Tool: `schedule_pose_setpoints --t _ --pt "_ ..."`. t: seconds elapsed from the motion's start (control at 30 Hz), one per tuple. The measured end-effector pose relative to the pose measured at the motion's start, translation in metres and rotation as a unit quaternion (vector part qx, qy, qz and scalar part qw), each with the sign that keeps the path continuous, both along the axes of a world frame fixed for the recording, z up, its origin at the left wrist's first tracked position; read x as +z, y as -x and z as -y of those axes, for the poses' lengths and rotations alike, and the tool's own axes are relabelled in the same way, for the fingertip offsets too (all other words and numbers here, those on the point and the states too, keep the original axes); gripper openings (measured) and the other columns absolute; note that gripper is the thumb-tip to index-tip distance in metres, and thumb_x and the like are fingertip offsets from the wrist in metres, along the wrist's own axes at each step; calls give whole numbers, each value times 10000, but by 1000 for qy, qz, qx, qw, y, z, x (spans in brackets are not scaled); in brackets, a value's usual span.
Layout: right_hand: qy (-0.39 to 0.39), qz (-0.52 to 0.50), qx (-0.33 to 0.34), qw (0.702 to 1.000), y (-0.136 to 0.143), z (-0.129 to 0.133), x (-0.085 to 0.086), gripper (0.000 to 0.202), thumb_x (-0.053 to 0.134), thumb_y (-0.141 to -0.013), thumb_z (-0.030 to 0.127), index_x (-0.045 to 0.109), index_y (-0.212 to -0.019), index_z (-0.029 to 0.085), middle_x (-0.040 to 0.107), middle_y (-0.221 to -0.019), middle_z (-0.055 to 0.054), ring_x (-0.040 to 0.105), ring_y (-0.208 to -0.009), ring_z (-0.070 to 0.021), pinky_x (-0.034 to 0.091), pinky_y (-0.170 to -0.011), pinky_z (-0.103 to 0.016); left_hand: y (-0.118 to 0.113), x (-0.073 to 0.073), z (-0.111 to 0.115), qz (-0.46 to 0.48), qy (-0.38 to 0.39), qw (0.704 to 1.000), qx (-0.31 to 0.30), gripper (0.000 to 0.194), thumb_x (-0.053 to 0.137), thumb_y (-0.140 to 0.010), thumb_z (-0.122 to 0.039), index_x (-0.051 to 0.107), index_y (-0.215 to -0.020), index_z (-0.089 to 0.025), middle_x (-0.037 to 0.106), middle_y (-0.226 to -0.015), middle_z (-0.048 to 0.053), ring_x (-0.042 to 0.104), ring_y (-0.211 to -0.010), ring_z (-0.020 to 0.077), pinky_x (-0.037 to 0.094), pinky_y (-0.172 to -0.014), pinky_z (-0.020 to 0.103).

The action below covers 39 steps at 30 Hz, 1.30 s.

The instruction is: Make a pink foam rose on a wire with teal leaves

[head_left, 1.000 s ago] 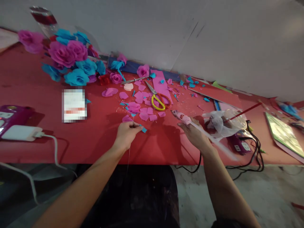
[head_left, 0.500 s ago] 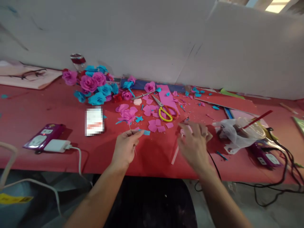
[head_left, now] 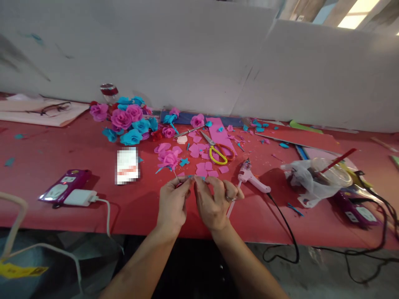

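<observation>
My left hand (head_left: 173, 203) is closed around the thin stem of a pink paper flower (head_left: 169, 158), whose head tips up and away from me. A small blue paper strip (head_left: 201, 178) shows in part at the fingertips of both hands. My right hand (head_left: 214, 201) pinches that strip, its fingertips close against the left ones; a ring sits on one finger. Just right of it, a pale pink glue gun (head_left: 254, 179) lies on the table with a glue stick (head_left: 231, 209) in its back end. Loose pink paper petals (head_left: 202, 168) and a blue paper cross (head_left: 184, 162) lie beyond my hands.
Yellow-and-orange-handled scissors (head_left: 218, 154) lie behind the petals. A bunch of pink and blue paper flowers (head_left: 131, 120) stands back left. A purple power strip (head_left: 64, 187) with a white charger is at left. On the right are a plastic cup in a bag (head_left: 307, 182) and a black cord (head_left: 285, 216).
My right hand has left the glue gun, which now lies in full view on the table, and moved left to meet my left hand at the blue strip. The view has shifted slightly.
</observation>
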State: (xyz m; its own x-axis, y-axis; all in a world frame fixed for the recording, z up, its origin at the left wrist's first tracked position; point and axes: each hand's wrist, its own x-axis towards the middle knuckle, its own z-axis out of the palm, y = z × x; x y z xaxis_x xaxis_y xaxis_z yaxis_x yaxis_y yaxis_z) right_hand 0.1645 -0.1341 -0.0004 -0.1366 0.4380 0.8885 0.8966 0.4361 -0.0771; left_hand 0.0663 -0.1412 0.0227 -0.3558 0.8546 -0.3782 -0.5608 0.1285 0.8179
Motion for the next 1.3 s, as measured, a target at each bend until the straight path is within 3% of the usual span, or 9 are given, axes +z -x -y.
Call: schedule_pose_setpoints --t 0.4,0.53,0.6,0.73,0.93,1.17,1.3 --pt "-46 -47 5 998 1 -5 -12 74 676 -854 244 736 -849 285 637 -693 0 427 -779 -174 234 -773 -391 -1 8 1 28 8 1000 -3 276 858 -542 -245 685 -713 -116 525 -618 -34 386 -525 34 319 -505 173" --pt "-43 -89 23 995 -6 -8 -6 95 706 -828 216 741 -839 304 620 -670 13 452 -767 -162 264 -765 -374 6 5 1 -1 -12 1000 -17 264 795 -659 -341 716 -803 -134 417 -555 -56 352 -530 46 296 -506 177" --pt "-9 -144 44 989 -11 -12 1 95 728 -801 187 731 -812 282 633 -694 19 497 -734 -149 303 -768 -363 12 2 0 -25 -24 999 -35 281 727 -737 -384 727 -871 -137 434 -583 -42 354 -544 51 289 -509 183" --pt "85 -276 113 951 -25 -20 24 77 734 -782 168 694 -796 232 661 -776 15 575 -739 -147 379 -790 -357 25 -1 -1 -76 -61 993 -64 296 665 -792 -406 718 -920 -145 551 -709 2 338 -522 45 255 -478 204" --pt "155 -447 184 861 -40 -19 49 108 744 -760 190 705 -849 238 642 -775 11 551 -747 -157 415 -693 -314 33 6 1 -117 -67 990 -52 264 589 -848 -438 595 -961 -200 587 -625 -21 343 -460 53 220 -441 187" --pt "218 -431 240 842 -33 -4 57 110 737 -762 188 719 -828 274 534 -889 -9 500 -897 -172 417 -779 -330 30 13 0 -88 -84 992 16 192 697 -755 -317 672 -865 -160 673 -747 22 484 -491 45 308 -455 183" --pt "284 -448 369 763 -14 1 57 48 749 -746 278 701 -749 277 529 -801 -13 487 -909 -200 437 -769 -355 21 18 2 -80 -100 991 32 195 733 -720 -307 721 -834 -149 694 -731 42 551 -538 80 400 -518 211"
